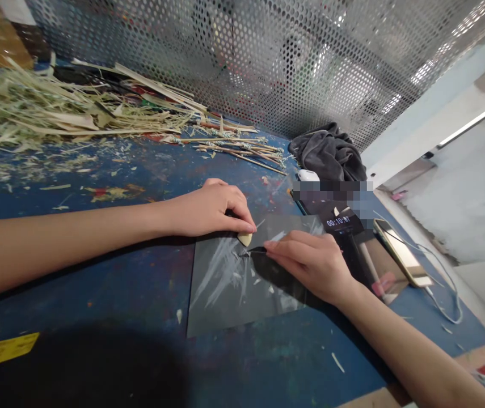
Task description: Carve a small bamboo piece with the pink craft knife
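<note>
My left hand point(220, 208) is closed, its thumb and fingertips pinching a small pale-yellow piece point(246, 238) with a pointed lower end. My right hand point(310, 259) is closed around a thin, dark, pointed tool point(257, 250) that looks like a slim blade; most of its handle is hidden by the fingers. The tool's tip lies just below the pale piece, and I cannot tell whether they touch. Both hands are over a dark grey sheet point(220, 314), possibly sandpaper, marked with whitish streaks and scattered with pale flakes.
Loose straw-like strips point(76, 113) and thin sticks point(246, 150) lie at the back of the blue table point(118, 317). A dark cloth point(331, 153), a white earphone case point(308, 175), a dark screen point(365, 249) and a cabled phone point(404, 255) are on the right. A perforated metal panel point(233, 62) stands behind.
</note>
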`<state>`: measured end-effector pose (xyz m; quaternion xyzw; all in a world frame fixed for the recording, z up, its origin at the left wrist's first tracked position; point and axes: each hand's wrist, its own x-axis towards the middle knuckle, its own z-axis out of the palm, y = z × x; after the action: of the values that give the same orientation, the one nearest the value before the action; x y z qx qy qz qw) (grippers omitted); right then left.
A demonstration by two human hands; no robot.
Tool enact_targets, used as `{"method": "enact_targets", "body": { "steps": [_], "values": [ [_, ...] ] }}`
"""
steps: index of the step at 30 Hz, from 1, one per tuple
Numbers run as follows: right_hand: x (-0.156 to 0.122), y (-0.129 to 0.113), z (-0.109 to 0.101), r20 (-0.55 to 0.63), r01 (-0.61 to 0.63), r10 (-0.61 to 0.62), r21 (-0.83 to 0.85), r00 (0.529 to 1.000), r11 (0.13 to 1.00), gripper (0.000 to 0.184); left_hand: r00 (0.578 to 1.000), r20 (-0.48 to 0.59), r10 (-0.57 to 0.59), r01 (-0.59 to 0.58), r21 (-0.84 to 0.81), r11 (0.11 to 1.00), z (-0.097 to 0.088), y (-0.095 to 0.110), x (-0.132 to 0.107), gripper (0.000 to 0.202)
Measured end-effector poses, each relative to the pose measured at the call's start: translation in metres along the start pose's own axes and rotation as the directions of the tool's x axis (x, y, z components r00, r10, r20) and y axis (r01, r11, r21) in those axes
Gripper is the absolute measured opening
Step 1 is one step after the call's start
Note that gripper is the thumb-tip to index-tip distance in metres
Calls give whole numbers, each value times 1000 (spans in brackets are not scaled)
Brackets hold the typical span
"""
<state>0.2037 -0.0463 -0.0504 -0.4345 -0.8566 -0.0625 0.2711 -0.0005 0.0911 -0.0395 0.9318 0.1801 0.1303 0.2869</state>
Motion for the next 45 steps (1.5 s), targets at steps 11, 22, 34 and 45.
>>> {"method": "enact_targets", "body": {
  "steps": [11,22,34,45],
  "values": [
    [4,-9,8,-13,-18,16,-234,1000,972,18,998,6,-67,67,-201,977,0,0,-1,18],
    [10,-6,15,18,21,-17,-248,1000,968,21,996,15,-82,84,-157,984,-2,0,1,16],
    [10,-3,12,64,51,-39,-211,997,976,22,999,4,-51,51,-162,986,-3,-1,1,13],
    [6,2,14,35,23,-18,-164,999,986,21,1000,10,-30,31,-216,976,-2,-2,1,13]
  ]
}}
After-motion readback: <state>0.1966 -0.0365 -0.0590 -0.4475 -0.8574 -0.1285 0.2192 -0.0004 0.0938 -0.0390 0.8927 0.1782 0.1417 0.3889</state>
